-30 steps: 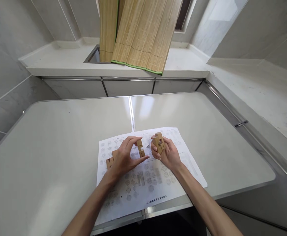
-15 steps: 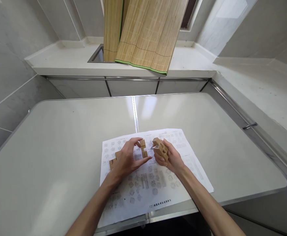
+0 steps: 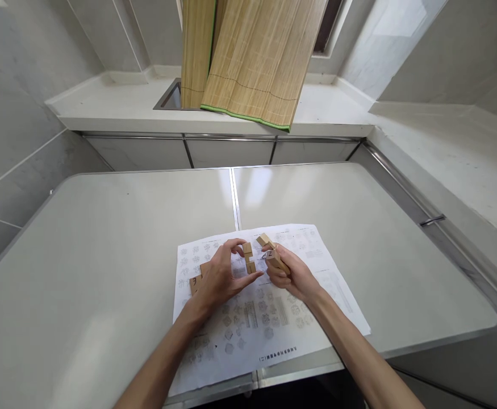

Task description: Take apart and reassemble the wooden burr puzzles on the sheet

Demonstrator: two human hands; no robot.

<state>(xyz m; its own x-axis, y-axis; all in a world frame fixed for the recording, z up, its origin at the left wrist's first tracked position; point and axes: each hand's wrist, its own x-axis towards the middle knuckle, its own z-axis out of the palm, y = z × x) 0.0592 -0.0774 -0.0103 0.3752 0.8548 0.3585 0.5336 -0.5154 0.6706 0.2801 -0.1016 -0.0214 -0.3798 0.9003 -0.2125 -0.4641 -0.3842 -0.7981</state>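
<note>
On white printed paper (image 3: 274, 335), brown wooden blocks (image 3: 195, 283) lie half-hidden by our left hand (image 3: 220, 274), pinching a notched tan wooden block (image 3: 248, 250); our right hand (image 3: 294, 274), fingers curled, grips tan wooden pieces (image 3: 271, 257).

Two hands show: one left hand (image 3: 220, 270) holding one notched block (image 3: 247, 249), one right hand (image 3: 297, 271) holding wooden pieces (image 3: 279, 263), number unclear. One printed sheet (image 3: 325, 318), one table (image 3: 103, 244) and one sink (image 3: 172, 97) appear.

Smooth wooden blocks (image 3: 247, 249), matt paper sheet (image 3: 252, 346), glossy tabletop (image 3: 124, 238)
</note>
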